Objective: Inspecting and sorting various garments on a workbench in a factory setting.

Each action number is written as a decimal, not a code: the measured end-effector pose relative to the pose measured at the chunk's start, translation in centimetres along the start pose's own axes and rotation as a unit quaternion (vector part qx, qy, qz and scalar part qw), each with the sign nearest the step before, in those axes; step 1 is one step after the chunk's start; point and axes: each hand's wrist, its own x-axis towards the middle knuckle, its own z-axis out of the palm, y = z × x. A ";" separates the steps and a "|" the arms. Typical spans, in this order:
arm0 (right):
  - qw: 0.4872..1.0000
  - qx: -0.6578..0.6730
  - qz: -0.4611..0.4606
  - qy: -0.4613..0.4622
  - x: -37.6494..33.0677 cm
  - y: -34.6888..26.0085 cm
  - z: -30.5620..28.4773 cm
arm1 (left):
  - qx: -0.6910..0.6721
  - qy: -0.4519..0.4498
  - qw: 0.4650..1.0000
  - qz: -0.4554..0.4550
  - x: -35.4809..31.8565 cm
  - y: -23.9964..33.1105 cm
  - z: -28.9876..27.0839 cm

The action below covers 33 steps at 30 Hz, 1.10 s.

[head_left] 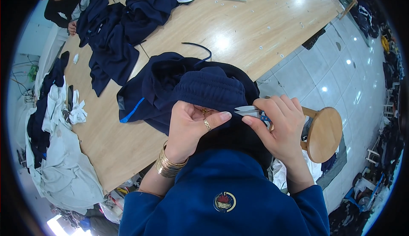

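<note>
A navy garment [159, 72] with a gathered elastic waistband [208, 86] lies bunched over the table edge in front of me. My left hand [191, 123] pinches the band's near edge, thumb pointing right; gold rings and bangles are on that hand and wrist. In my right hand [279, 123] is a pair of small thread snips [248, 110], blades pointing left toward the band near my left thumb tip. Whether the blades touch cloth or thread, I cannot tell. A dark drawcord [200, 46] curls on the table beyond the garment.
The wooden table [230, 27] spreads ahead, with more navy garments [110, 35] at its far left. A co-worker [68, 3] stands there, hands on the cloth. White cloth [64, 150] drapes over the left edge. A round wooden stool [326, 134] stands at my right on the tiled floor [315, 72].
</note>
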 end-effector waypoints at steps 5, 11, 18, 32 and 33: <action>1.000 0.003 -0.006 0.003 -0.1 0.0 0.2 | -0.024 -0.005 1.000 -0.011 0.1 -0.1 0.0; 0.999 0.036 -0.011 0.004 0.1 0.0 0.5 | -0.069 -0.013 0.997 -0.042 0.2 -0.6 -0.2; 0.998 0.054 0.006 0.020 -0.2 -0.2 1.1 | -0.078 -0.003 0.996 -0.032 0.3 -0.8 0.0; 0.994 0.094 0.048 0.022 0.0 -0.3 1.3 | -0.082 0.001 0.996 -0.037 0.4 -0.9 -0.1; 0.988 0.132 0.081 0.008 0.0 -0.3 1.3 | -0.076 0.001 0.996 -0.038 0.4 -0.9 -0.1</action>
